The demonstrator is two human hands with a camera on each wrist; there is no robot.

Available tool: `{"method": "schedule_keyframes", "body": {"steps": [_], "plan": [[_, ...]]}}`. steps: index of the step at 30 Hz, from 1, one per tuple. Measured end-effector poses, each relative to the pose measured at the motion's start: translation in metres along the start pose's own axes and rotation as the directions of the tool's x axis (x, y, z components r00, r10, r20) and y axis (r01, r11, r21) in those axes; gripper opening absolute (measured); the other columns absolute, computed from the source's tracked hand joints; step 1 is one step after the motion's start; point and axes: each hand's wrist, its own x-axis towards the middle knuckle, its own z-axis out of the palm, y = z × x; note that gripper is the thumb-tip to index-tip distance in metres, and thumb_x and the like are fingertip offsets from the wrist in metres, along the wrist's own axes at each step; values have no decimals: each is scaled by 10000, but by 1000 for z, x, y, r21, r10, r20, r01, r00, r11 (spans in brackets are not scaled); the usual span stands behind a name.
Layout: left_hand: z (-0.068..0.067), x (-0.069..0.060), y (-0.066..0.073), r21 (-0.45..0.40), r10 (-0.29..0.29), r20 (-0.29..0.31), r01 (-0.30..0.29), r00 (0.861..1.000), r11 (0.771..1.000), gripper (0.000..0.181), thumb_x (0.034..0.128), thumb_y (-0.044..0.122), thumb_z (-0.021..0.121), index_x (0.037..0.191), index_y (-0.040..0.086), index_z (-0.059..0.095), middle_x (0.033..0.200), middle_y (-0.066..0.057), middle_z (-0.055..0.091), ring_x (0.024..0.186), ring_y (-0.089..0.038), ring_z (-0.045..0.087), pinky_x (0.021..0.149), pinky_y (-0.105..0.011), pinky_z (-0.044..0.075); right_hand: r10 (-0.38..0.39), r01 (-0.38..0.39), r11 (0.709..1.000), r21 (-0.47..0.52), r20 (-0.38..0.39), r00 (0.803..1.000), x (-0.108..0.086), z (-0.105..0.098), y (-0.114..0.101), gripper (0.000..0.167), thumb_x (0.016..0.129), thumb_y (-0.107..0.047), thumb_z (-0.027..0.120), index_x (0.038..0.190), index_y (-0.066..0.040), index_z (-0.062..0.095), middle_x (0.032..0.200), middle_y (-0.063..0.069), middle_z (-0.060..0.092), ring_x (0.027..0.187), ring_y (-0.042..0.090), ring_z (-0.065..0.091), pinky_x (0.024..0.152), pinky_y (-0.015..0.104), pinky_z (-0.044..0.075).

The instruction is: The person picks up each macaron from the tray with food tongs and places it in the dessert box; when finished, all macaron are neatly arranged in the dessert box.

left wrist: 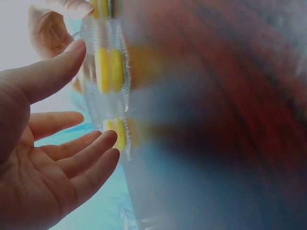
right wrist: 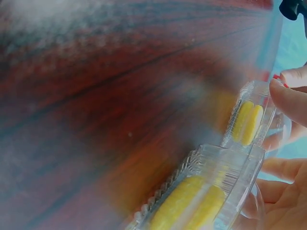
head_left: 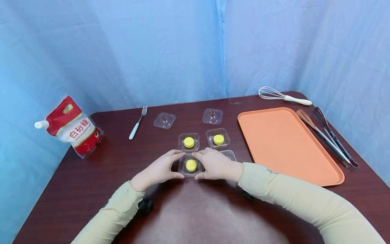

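A yellow macaron (head_left: 191, 165) sits in the nearest clear plastic box (right wrist: 233, 125), a clear domed lid (right wrist: 284, 136) over it. My left hand (head_left: 159, 168) holds the lid by its left corners, thumb toward me and forefinger on the far side. From the right, my right hand (head_left: 217, 165) grips the opposite corners the same way. Just beyond stand two more boxes, with a yellow macaron (head_left: 189, 142) in the left one and another macaron (head_left: 218, 139) in the right one. Partly behind my right hand lies another clear plastic piece (head_left: 230, 155).
Two loose clear lids, a left lid (head_left: 164, 120) and a right lid (head_left: 212, 116), lie farther back. An orange tray (head_left: 289, 145) takes up the right side, beside tongs (head_left: 335, 139), a slotted turner (head_left: 307, 120) and a whisk (head_left: 283, 96). Leftward are a fork (head_left: 138, 122) and a sugar pouch (head_left: 73, 127).
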Motion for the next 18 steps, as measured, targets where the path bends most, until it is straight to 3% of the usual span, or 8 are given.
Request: {"method": "schedule_keyframes", "body": {"steps": [9, 18], "plan": [[-9, -1, -4, 17, -78, -107, 80, 991, 997, 649, 757, 213, 800, 1301, -24, 538, 1267, -164, 547, 1143, -277, 565, 964, -424, 469, 5, -5, 1000, 1, -7, 1000, 0, -2, -1, 745, 742, -419, 774, 1292, 24, 537, 1223, 173, 614, 1088, 311, 572, 962, 422, 452], [-13, 4, -19, -9, -160, -207, 162, 965, 987, 529, 837, 231, 719, 1281, -6, 557, 1242, -165, 573, 1090, -290, 591, 929, -440, 483, 8, -9, 1000, 15, 1, 1000, 0, 0, -1, 742, 747, -413, 772, 1301, 18, 531, 1233, 171, 609, 1101, 310, 567, 974, 421, 443]]}}
